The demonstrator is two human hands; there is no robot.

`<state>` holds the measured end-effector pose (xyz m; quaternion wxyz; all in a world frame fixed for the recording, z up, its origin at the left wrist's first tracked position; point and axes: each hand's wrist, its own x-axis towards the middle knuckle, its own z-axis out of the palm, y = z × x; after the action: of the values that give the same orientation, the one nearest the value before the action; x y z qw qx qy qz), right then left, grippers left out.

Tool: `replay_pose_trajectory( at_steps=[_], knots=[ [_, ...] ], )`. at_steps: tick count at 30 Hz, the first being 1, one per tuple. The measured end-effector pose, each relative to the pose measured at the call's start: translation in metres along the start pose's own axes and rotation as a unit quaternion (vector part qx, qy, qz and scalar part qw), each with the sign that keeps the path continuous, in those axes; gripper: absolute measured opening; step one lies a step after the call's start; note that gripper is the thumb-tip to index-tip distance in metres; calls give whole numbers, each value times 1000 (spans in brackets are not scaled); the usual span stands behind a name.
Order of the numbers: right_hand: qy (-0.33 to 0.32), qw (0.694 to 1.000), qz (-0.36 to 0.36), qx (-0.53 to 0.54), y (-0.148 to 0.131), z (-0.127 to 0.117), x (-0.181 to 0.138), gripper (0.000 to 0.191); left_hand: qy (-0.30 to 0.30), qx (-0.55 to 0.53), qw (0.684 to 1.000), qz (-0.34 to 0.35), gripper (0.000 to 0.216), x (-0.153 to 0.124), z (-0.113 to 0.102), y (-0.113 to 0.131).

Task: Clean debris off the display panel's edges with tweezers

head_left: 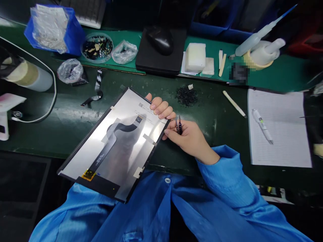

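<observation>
A tablet-sized display panel (126, 151) is tilted above the bench, its silvery back facing up. A black flex cable (103, 153) runs across that back from gold-coloured contacts near the lower left. My left hand (161, 108) is closed on the panel; its fingers curl over the upper right edge while the palm and arm are hidden underneath. In my right hand (188, 136) dark tweezers (178, 126) are gripped, points upward. The thumb and fingers of this hand touch the panel's right corner. Grey tape pieces stick along the panel's edges.
Beyond the hands lies a pile of black scraps (186, 95). A loose flex cable (97, 89) is at left, near a white cord (54, 90). A pen (262, 126) rests on paper (282, 151) at right. A mouse (160, 40) and squeeze bottles (254, 42) stand along the back shelf.
</observation>
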<state>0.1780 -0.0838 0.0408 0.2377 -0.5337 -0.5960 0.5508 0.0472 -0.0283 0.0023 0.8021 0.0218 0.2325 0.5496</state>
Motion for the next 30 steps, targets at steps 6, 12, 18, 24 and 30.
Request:
replay_pose_trajectory(
  at_steps=[6,12,18,24,30],
  knots=[
    [25,999,-15,-21,3,6,0,22,-38,-5,999,-5,50,-4,1,-1],
    [28,1000,-4,-9,3,5,0,21,-4,-6,1000,-10,50,1,-1,-2],
    [-2,1000,-3,0,1,-1,0,22,-21,-5,999,27,52,4,-7,-6],
    [18,1000,-9,6,2,4,0,20,27,17,999,7,51,-1,0,-4],
    [-14,999,-7,35,-1,-1,-2,23,12,9,1000,12,44,-3,2,-2]
  ],
)
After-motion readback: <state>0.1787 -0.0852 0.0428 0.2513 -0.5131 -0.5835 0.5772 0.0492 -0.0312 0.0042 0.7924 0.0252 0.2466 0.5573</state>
